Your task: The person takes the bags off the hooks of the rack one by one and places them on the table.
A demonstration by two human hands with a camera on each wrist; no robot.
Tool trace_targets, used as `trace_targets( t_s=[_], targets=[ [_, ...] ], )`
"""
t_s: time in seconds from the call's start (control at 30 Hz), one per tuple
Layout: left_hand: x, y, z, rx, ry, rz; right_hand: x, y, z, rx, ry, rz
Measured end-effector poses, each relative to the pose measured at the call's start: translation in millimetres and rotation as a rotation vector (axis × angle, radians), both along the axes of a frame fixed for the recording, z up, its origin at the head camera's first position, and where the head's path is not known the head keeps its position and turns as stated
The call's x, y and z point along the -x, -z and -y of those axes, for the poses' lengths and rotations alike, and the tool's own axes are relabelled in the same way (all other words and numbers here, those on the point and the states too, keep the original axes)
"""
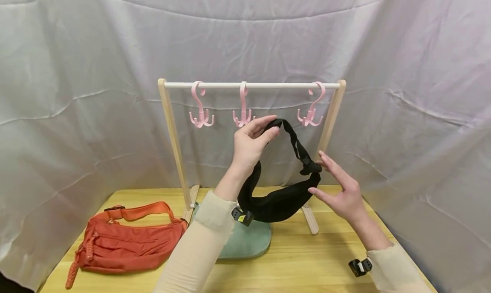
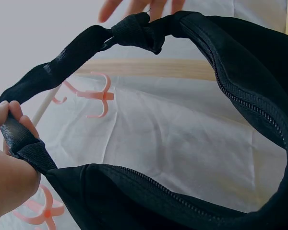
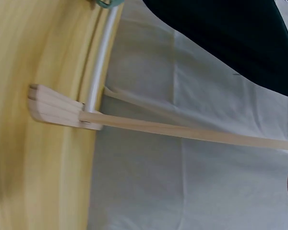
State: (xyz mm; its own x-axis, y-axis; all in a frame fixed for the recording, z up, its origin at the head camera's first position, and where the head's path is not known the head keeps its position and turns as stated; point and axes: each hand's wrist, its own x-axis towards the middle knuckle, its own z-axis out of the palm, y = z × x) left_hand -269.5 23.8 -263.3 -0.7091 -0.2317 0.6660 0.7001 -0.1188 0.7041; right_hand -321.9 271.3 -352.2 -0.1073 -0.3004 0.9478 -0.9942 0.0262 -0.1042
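A black sling bag (image 1: 284, 204) hangs in the air in front of the rack, its zipper (image 2: 216, 81) visible in the left wrist view. My left hand (image 1: 247, 148) pinches the bag's strap (image 2: 33, 84) at the top of its loop. To the right, my right hand (image 1: 343, 195) is held with straight fingers beside the bag's knotted end (image 1: 310, 166); whether it touches there I cannot tell. Pink hooks (image 1: 201, 114) hang on the white bar (image 1: 276, 85) behind, one of them partly hidden by my left hand.
The wooden rack (image 1: 172, 144) stands at the back of the wooden table (image 1: 295, 263). A red-orange waist bag (image 1: 130, 244) lies at the left. Beneath the black bag lies a green pouch (image 1: 249, 242), partly covered by my left sleeve. Grey curtain (image 1: 422, 114) surrounds the table.
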Motion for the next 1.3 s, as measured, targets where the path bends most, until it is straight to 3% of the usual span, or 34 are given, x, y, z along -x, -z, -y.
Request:
trace_targets(
  t_s=[0.2,0.43,0.8,1.07,1.3],
  targets=[
    [-0.2,1.4,0,-0.007,-0.002,0.004,-8.1,11.6,2,0.009,-0.002,-0.004],
    [-1.2,2.1,-1,-0.010,-0.003,0.001,-2.4,26.9,5,0.039,-0.029,0.011],
    [-1.5,6.9,0,-0.014,-0.005,0.016,-8.2,34.6,13,0.067,-0.101,0.177],
    [0.6,12.0,6,-0.006,-0.024,0.031,-8.3,34.1,15,0.082,-0.124,0.154],
    [0.1,19.9,12,-0.027,-0.020,0.062,3.2,47.0,12,0.091,-0.082,0.159]
  ],
)
